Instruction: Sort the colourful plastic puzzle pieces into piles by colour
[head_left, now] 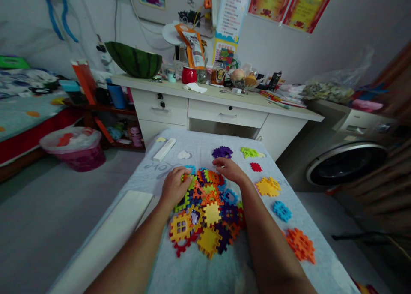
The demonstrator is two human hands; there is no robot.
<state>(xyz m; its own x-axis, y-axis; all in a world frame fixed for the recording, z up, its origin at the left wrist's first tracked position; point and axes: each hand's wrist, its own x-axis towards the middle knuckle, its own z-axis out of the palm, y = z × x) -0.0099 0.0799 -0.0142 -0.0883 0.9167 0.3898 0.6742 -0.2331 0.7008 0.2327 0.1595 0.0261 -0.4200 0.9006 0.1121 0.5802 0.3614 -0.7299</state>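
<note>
A mixed heap of colourful interlocking plastic building pieces (211, 213) lies mid-table, with yellow, orange, purple, red, green and blue ones overlapping. At the heap's left edge rests my left hand (175, 184), its thumb and fingers apart over some green pieces; nothing shows gripped. My right hand (229, 169) hovers by the heap's far right side, fingers stretched out and holding nothing visible. Just beyond it sits a purple group of pieces (222, 151). Sorted along the right side are green pieces (249, 152), a red piece (256, 167), yellow pieces (268, 186), blue pieces (282, 211) and orange pieces (301, 244).
A pale cloth (192, 144) covers the table. On its left are a white power strip-like bar (165, 149) and a long white board (128, 212). Behind stands a white desk (224, 112) bearing a cut watermelon (135, 60); a washing machine (340, 144) is at right.
</note>
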